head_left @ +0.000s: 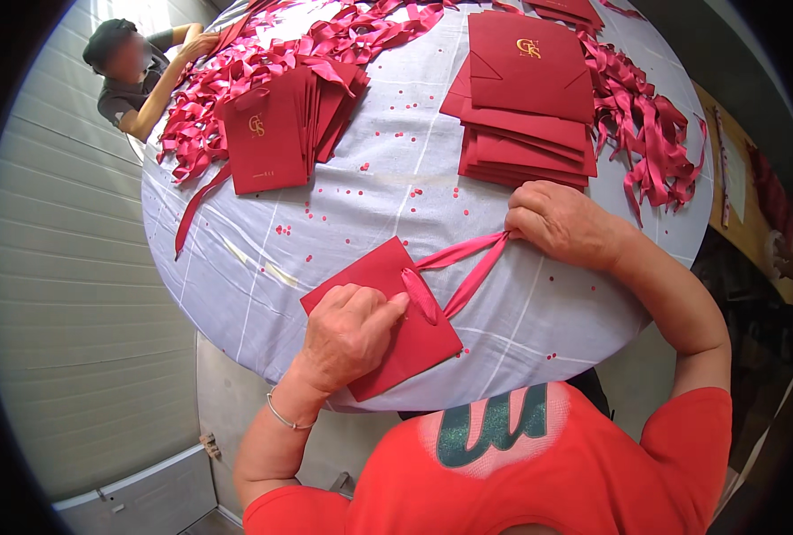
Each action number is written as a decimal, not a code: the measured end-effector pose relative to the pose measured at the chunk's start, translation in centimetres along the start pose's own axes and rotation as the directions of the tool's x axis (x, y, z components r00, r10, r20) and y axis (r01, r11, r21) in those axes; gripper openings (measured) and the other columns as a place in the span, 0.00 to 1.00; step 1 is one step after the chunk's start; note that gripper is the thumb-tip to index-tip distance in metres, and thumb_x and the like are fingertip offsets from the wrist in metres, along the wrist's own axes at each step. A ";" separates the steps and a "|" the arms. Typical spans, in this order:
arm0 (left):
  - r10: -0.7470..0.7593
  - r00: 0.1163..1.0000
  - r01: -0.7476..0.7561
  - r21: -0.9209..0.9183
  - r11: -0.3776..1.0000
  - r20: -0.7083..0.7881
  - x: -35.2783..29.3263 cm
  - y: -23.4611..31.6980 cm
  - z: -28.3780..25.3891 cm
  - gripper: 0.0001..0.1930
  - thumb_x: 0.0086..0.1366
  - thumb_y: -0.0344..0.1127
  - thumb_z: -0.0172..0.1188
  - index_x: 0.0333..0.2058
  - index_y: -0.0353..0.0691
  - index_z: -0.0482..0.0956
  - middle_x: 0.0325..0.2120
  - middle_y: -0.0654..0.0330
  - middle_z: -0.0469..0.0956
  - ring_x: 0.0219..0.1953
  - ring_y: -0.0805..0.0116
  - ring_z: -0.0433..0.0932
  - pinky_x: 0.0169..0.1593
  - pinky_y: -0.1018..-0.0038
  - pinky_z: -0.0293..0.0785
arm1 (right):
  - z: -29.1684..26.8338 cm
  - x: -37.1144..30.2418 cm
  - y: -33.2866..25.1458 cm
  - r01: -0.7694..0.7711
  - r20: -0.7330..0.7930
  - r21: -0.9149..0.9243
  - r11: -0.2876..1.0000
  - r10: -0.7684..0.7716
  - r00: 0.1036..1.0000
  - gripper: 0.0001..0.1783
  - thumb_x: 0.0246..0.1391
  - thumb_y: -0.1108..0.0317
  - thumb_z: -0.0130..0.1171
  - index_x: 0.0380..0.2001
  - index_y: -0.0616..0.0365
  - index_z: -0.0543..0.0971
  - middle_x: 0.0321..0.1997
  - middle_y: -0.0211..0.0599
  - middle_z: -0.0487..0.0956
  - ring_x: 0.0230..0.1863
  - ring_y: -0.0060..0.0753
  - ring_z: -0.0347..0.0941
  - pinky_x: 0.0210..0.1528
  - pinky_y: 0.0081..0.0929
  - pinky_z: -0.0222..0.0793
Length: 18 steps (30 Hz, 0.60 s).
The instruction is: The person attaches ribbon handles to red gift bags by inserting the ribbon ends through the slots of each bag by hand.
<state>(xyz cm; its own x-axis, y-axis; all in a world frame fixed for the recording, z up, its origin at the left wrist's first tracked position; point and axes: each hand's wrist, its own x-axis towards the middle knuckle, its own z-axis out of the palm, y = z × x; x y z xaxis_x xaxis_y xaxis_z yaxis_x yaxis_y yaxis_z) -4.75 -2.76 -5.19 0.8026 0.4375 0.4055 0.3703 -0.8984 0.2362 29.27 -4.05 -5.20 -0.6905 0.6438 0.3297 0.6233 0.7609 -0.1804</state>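
Observation:
A dark red paper gift bag lies flat and at a slant near the table's front edge. My left hand is closed on its left part, with the thumb close to a short loop of pink-red ribbon on its face. From the bag's upper right side a longer ribbon handle runs taut to my right hand. The fingers of that hand pinch the ribbon's far end, a little above the table. What lies beneath my left fingers is hidden.
Folded red bags form a stack beyond my right hand and a fanned row at the left. Loose ribbons heap behind both. Small red dots scatter over the white tablecloth. Another person works at the far left.

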 end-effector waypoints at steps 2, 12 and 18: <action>-0.018 0.999 0.019 0.009 1.000 -0.045 -0.1 0.1 0.1 0.05 0.60 0.27 0.61 0.28 0.40 0.73 0.24 0.60 0.72 0.26 0.62 0.72 0.30 0.67 0.68 | -0.1 0.0 -0.1 0.003 -0.007 -0.004 1.000 -0.003 1.000 0.11 0.48 0.72 0.63 0.34 0.60 0.73 0.35 0.41 0.73 0.37 0.44 0.73 0.41 0.36 0.72; -0.245 0.950 0.220 0.142 0.965 0.193 -0.3 4.2 -2.2 0.36 0.49 0.63 0.68 0.40 0.32 0.76 0.35 0.52 0.72 0.38 0.54 0.71 0.44 0.62 0.67 | -0.8 0.6 -2.9 -0.196 -0.090 0.109 0.975 0.206 0.974 0.10 0.50 0.76 0.65 0.35 0.61 0.74 0.32 0.39 0.75 0.34 0.41 0.76 0.35 0.33 0.74; -0.365 0.911 0.317 0.243 0.917 0.190 -0.6 7.9 -2.3 0.47 0.43 0.60 0.73 0.52 0.25 0.71 0.44 0.47 0.72 0.47 0.49 0.71 0.52 0.61 0.67 | -4.8 3.8 -8.9 -0.229 -0.072 0.664 0.712 0.365 0.928 0.04 0.56 0.79 0.63 0.33 0.63 0.78 0.30 0.35 0.78 0.30 0.26 0.79 0.31 0.22 0.75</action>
<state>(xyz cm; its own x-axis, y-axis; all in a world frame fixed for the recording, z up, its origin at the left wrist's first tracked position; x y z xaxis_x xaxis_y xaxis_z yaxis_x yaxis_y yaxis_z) -3.39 -9.99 -1.53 0.6850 0.7193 0.1159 0.7075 -0.6947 0.1302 22.87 -8.76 2.07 -0.3869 0.8696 0.3067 0.3582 0.4482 -0.8190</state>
